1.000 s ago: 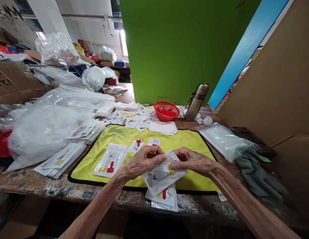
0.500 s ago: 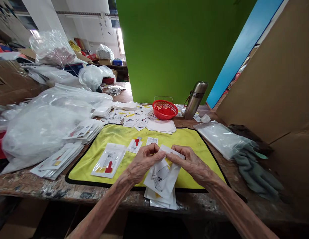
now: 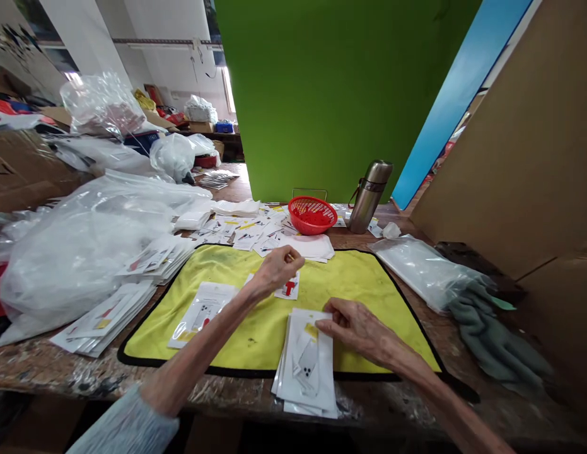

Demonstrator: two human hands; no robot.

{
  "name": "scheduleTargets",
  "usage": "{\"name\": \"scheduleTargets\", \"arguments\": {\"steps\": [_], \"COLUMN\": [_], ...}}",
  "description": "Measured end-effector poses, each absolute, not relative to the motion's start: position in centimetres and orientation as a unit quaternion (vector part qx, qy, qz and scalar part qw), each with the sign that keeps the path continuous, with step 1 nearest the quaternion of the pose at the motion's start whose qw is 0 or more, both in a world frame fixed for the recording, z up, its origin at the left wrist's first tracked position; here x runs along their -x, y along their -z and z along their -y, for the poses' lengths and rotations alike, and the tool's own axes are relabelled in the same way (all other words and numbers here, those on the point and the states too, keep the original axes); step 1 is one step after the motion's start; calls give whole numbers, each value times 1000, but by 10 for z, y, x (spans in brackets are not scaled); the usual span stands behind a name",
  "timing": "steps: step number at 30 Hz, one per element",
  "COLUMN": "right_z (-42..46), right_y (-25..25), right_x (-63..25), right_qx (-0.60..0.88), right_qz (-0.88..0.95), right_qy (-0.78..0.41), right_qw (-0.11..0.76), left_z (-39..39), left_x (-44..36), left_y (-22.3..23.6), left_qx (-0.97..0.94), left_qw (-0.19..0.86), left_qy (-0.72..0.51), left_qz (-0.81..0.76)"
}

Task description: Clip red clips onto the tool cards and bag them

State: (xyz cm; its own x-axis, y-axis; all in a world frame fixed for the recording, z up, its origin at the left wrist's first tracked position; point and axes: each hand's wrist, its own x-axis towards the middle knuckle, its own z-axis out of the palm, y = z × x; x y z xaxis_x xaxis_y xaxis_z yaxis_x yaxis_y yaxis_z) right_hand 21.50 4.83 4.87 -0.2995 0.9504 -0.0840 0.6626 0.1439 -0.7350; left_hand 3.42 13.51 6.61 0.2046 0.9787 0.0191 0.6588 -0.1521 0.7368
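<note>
My right hand [image 3: 355,328] rests on a stack of white plastic sleeves [image 3: 308,366] at the near edge of the yellow mat [image 3: 255,315], its fingers curled and pressing the top sleeve, which shows a phone picture. My left hand [image 3: 277,268] reaches farther out over the mat with its fingers pinched together above small printed cards [image 3: 288,289] with red marks. What the fingers pinch is too small to make out. One more filled sleeve [image 3: 201,313] lies on the left half of the mat.
Loose cards [image 3: 248,230] litter the table behind the mat, beside a red basket [image 3: 312,214] and a steel flask [image 3: 370,195]. Big plastic bags [image 3: 80,239] and sleeve piles [image 3: 104,315] crowd the left. A plastic bag [image 3: 423,268] and grey gloves [image 3: 492,340] lie at right.
Both hands held a sleeve in front of me. The sleeve now lies on the near stack under my right hand, and my left hand has reached forward to the small cards.
</note>
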Motion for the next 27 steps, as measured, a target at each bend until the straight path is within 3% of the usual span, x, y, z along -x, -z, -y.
{"name": "scheduleTargets", "arguments": {"steps": [3,7,13,15,21,25,27], "right_z": [-53,-56,-58,-64,-102,-112,-108], "right_y": [-40,-31,-30,-33,-50,-56,-58], "right_x": [-222,-236,-244,-245,-239,-227,-221], "right_qx": [585,577,572,583,604,547,536], "right_qz": [738,744,735,712,548,573,591], "right_qy": [-258,-285,-303,-311,-363,-406,-404], "right_qw": [213,181,204,239,451,455,447], "left_z": [-183,-214,-220,-214,-165,-138,-130], "left_x": [-56,-80,-78,-74,-63,-54,-53], "left_y": [-60,-36,-22,-28,-49,-54,-55], "left_qx": [-716,-724,-753,-767,-807,-810,-786], "left_qw": [246,181,123,104,37,26,71], "left_qy": [-231,-198,-166,-167,-196,-244,-311], "left_qz": [-611,-635,-624,-611,-556,-533,-529]}}
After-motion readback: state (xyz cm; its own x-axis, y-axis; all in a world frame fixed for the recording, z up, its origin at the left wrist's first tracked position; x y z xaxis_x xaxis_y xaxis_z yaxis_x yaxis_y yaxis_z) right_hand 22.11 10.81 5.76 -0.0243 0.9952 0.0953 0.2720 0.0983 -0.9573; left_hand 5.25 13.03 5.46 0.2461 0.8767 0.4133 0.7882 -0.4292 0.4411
